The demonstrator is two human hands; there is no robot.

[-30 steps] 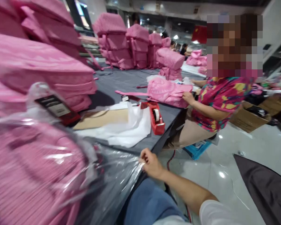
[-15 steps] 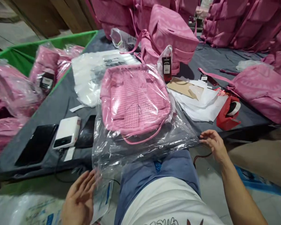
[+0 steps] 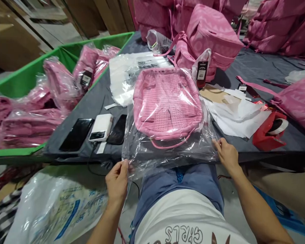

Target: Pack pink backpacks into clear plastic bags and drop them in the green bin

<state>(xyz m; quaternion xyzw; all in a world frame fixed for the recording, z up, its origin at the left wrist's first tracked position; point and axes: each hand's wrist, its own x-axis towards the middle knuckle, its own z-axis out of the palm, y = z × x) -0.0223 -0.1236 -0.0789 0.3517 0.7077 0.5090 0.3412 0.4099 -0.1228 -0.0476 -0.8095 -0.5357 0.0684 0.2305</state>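
Observation:
A pink backpack (image 3: 167, 101) lies on the table inside a clear plastic bag (image 3: 147, 156), its handle loop toward me. The loose end of the bag spreads over the table's front edge. My left hand (image 3: 118, 179) is closed, pinching the bag's near left corner between thumb and fingers. On the other side, my right hand (image 3: 226, 154) pinches the bag's right edge. The film is stretched between both hands.
On the left are two phones (image 3: 76, 134), a white power bank (image 3: 101, 127) and a green bin (image 3: 5, 79) of bagged pink backpacks. A red tape dispenser (image 3: 265, 135), paper sheets (image 3: 237, 115) and another pink backpack (image 3: 298, 101) lie to the right. Clear bags (image 3: 124, 73) lie behind.
My left hand has gone from open fingers to a pinch on the bag's corner. My right hand has taken a fuller grip. The view has shifted left.

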